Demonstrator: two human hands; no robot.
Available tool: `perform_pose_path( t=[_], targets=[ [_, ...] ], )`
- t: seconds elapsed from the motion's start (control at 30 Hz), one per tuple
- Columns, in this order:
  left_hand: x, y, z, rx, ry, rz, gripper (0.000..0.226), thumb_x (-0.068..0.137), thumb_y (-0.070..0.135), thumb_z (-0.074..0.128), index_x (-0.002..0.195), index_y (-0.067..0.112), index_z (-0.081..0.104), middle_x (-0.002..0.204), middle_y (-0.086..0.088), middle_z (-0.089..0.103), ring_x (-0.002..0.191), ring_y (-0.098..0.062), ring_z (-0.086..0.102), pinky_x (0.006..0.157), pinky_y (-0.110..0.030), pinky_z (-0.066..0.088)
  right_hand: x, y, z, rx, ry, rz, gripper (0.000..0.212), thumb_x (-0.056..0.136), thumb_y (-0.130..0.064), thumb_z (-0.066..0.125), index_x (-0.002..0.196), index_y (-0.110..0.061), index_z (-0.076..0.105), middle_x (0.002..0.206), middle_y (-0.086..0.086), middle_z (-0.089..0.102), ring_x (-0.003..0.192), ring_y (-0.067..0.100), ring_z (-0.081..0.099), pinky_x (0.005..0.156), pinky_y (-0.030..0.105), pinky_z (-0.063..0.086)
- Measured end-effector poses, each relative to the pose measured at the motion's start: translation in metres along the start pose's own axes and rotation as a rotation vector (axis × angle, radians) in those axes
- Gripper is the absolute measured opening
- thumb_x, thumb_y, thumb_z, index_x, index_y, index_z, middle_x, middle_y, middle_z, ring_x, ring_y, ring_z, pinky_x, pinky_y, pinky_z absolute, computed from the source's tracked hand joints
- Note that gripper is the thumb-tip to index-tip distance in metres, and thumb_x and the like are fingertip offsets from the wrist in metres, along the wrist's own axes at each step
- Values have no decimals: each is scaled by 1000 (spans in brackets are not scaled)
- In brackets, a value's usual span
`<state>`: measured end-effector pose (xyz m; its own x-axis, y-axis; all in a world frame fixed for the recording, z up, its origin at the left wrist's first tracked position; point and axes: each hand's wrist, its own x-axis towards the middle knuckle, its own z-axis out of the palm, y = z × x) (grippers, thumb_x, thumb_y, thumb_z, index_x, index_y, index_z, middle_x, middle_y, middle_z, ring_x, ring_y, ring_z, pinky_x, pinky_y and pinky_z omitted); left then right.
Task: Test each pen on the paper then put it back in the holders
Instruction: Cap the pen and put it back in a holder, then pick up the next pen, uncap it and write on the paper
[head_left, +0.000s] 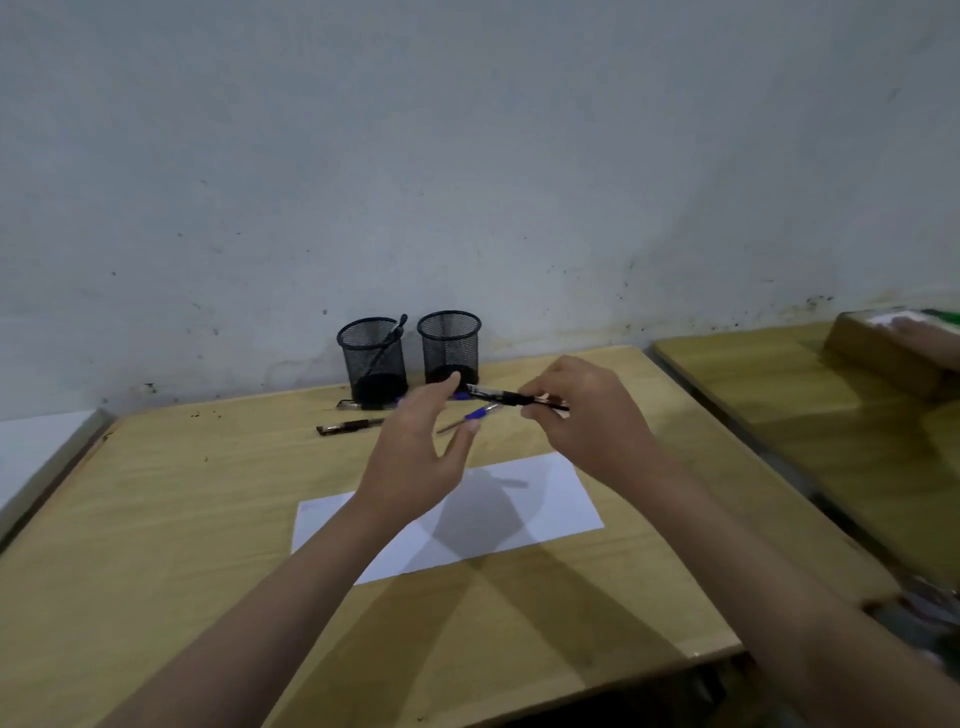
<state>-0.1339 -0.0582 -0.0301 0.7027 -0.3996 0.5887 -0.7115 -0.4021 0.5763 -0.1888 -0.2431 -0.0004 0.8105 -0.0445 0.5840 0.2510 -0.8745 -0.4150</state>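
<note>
Pen held level above the paper

Pen (511, 399), black, lies horizontal in the right hand (587, 415), pinched between fingers above the white paper (561, 499) on the counter (156, 519). The left hand (421, 447) is spread open, fingertips near the pen's tip. Both forearms reach forward. Two mesh holders (449, 345) stand behind.

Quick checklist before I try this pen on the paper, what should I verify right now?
1. Black pen gripped by right hand: ok.
2. Left hand free, fingers open: ok.
3. Cap off, tip exposed: cannot tell.
4. Paper flat, nothing lying on it: ok.
5. Holders upright; left one has a pen: ok.
6. Loose pens lie off the paper: ok.
</note>
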Motion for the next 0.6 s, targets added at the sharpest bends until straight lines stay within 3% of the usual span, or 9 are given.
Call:
perform_pose_path(
  t=[0.13,0.3,0.5,0.6],
  targets=[
    [1,28,56,-20,-270,83,54,88,38,55,135,15,42,139,-4,46,130,-18,39,105,-28,29,-50,34,-48,-152,12,177,14,81,-13,70,94,-14,73,83,3,63,75,21,59,68,42,52],
    [-11,88,132,-94,-558,233,61,88,40,56,139,15,36,146,-6,36,135,-20,30,111,-31,24,-131,58,-115,-352,40,463,14,81,-16,70,94,-12,72,82,2,64,76,20,58,66,33,49],
    [-31,153,191,-47,-769,424,60,89,45,50,139,14,37,147,-9,36,134,-24,31,112,-36,28,-234,75,-162,-457,55,795,7,82,-19,65,84,-15,70,82,5,66,76,25,62,64,39,53],
    [-40,169,215,8,-819,504,53,91,39,47,138,15,38,149,-8,34,135,-26,30,111,-46,26,-274,84,-169,-495,-28,932,11,87,-22,62,93,-16,70,90,2,65,84,24,62,60,30,47]
  ],
)
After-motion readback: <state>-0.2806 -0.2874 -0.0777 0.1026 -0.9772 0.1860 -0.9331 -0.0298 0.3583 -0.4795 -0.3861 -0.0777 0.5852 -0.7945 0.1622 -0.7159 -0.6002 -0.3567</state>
